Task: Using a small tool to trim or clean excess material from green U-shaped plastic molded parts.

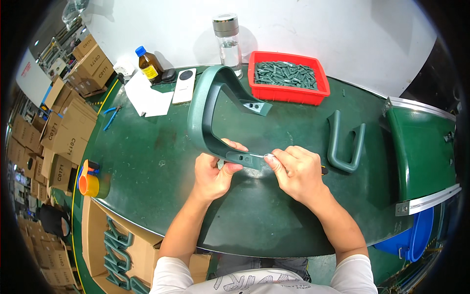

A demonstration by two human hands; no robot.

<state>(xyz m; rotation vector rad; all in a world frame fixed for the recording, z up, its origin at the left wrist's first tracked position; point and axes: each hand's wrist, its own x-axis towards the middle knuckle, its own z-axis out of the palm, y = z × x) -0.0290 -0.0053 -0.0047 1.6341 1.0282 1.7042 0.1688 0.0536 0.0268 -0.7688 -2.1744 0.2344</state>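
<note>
A large green U-shaped handle (200, 108) stands tilted over the table, its curved side up and to the left. My left hand (214, 175) is closed around its near arm, close to the end with small holes. My right hand (298, 171) grips a thin-bladed knife, mostly hidden in the fist; a black and yellow end (324, 170) shows past the palm. The thin blade (257, 155) meets the edge of the handle's near end. The handle's other end, also with holes, points right, away from both hands. A second, smaller green U-shaped handle (345, 161) lies to the right.
Small green parts fill a red bin (289, 97) at the back, beside a glass bottle (229, 49). A brown bottle (149, 66), white paper (147, 95), a phone (184, 87) and blue pliers (112, 117) lie left. An open carton (93, 235) and a green conveyor (423, 152) flank the table.
</note>
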